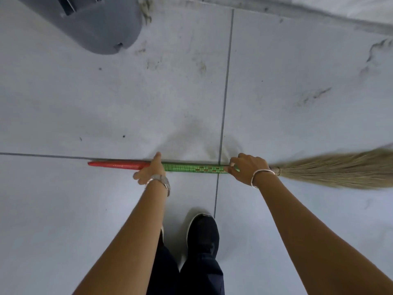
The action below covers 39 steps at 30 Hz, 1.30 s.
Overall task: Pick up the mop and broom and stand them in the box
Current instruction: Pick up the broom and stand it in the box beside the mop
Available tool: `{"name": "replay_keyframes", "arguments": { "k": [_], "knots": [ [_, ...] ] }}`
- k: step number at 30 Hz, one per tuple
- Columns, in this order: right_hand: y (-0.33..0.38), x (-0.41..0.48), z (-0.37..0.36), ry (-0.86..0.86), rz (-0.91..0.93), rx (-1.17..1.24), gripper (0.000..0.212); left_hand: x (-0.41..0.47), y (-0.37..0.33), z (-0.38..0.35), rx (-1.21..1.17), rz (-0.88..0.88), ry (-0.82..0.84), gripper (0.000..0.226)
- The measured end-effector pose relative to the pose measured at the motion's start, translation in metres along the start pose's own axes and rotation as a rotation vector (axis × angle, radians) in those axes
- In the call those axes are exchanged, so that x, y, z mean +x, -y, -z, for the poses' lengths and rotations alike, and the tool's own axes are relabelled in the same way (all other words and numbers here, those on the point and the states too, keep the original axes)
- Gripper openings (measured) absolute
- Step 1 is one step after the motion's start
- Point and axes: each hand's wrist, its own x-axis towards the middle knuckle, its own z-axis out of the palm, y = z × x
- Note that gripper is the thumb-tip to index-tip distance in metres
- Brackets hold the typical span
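Note:
A broom (191,167) lies level across the middle of the view, just above the pale tiled floor. Its handle is green with a red tapered end pointing left, and its straw bristles (340,172) fan out to the right edge. My left hand (151,170) grips the handle where red meets green. My right hand (246,167) is closed on the handle close to the bristles. No mop and no box are in view.
A grey plastic object (95,24) stands on the floor at the top left. A wall base (319,15) runs along the top right. My dark shoe (203,233) is planted below the broom. Dirt smudges mark the tiles (314,96).

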Motion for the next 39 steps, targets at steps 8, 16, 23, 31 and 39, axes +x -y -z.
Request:
{"name": "replay_keyframes", "arguments": {
  "k": [8, 16, 23, 31, 39],
  "knots": [
    [-0.001, 0.010, 0.010, 0.058, 0.013, 0.058, 0.051, 0.005, -0.044, 0.002, -0.265, 0.110, 0.367, 0.054],
    [0.017, 0.011, -0.001, 0.200, 0.004, 0.016, 0.041, 0.003, -0.064, 0.009, -0.184, 0.139, 0.363, 0.069],
    [0.024, 0.011, -0.034, 0.054, 0.044, -0.044, 0.043, 0.036, -0.037, 0.021, 0.147, 0.134, 0.187, 0.061],
    [0.019, -0.006, -0.014, -0.012, 0.081, 0.053, 0.037, 0.021, -0.025, 0.039, -0.291, 0.104, 0.320, 0.021],
    [0.024, -0.061, 0.094, -0.038, 0.078, 0.223, 0.031, -0.106, -0.103, 0.066, -0.474, -0.212, 0.525, 0.026]
  ]
}}
